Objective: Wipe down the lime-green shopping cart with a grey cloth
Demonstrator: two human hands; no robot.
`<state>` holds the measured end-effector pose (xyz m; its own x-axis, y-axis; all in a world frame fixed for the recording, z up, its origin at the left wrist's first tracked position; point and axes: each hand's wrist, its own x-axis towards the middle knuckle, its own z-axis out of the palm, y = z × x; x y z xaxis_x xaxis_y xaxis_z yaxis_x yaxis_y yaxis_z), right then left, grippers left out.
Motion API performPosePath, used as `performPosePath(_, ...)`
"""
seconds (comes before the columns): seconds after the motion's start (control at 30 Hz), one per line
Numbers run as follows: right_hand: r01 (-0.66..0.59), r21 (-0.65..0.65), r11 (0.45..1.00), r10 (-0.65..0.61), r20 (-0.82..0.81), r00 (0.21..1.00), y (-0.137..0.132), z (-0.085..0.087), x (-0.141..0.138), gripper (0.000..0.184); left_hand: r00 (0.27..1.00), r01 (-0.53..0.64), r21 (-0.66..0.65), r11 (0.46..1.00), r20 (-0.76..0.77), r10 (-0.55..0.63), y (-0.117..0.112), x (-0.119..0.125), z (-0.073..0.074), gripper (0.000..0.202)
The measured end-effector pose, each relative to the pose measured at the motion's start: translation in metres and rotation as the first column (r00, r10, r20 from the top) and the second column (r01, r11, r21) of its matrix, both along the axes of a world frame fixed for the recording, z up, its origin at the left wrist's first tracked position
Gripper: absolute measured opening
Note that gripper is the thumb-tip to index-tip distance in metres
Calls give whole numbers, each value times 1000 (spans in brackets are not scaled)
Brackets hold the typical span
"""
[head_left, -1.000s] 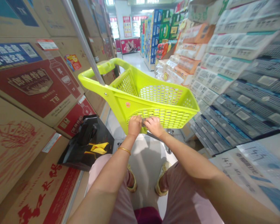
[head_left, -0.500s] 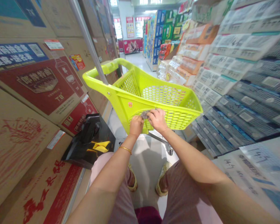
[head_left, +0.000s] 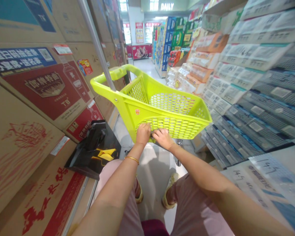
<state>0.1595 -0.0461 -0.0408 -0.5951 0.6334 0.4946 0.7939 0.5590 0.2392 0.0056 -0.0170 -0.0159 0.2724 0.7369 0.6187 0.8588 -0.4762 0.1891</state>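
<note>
In front of the lower side of a lime-green shopping cart (head_left: 147, 113), both hands are closed close together. My left hand (head_left: 143, 132), with a gold bracelet on its wrist, is curled with the knuckles up. My right hand (head_left: 163, 138) is bent around right beside it. Between them a sliver of a small grey crumpled piece (head_left: 151, 133) shows; the fingers cover most of it, and its kind is not clear. The cart's basket has lattice walls and a small sticker (head_left: 137, 112) on its side. I cannot tell whether the hands touch the basket.
Stacked cartons (head_left: 44, 88) line the left side, with a black bag (head_left: 98, 157) bearing a yellow ribbon in front. Packaged tissue bundles (head_left: 250, 75) are piled on the right. A grey metal pole (head_left: 98, 46) crosses before the cart handle. The tiled aisle (head_left: 147, 67) runs ahead.
My right hand has moved down and slightly left, nearer my left hand. The grey piece, earlier showing between the hands, is now mostly covered. The view has tilted up slightly.
</note>
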Motion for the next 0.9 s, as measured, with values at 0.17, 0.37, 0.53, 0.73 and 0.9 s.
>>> performPosePath(0.17,3,54,999,-2,-14,1000,5,6,-1,20,999,-22,14,1000,46,21,0,3,-5,24)
performPosePath(0.37,60,180,982,-27,-183,983,15,32,-9,21,998,-20,-7,1000,63,21,-2,4,-6,21)
performPosePath(0.53,193,233,953,-102,-352,930,20,56,-11,22,996,-32,-19,999,82,33,-2,4,-6,20)
performPosePath(0.73,171,186,967,-114,-284,952,20,47,-10,20,997,-23,-65,998,67,28,-3,3,-4,20)
performPosePath(0.9,103,166,981,-76,-156,985,14,21,-6,20,998,-18,-76,997,61,22,-2,2,-5,19)
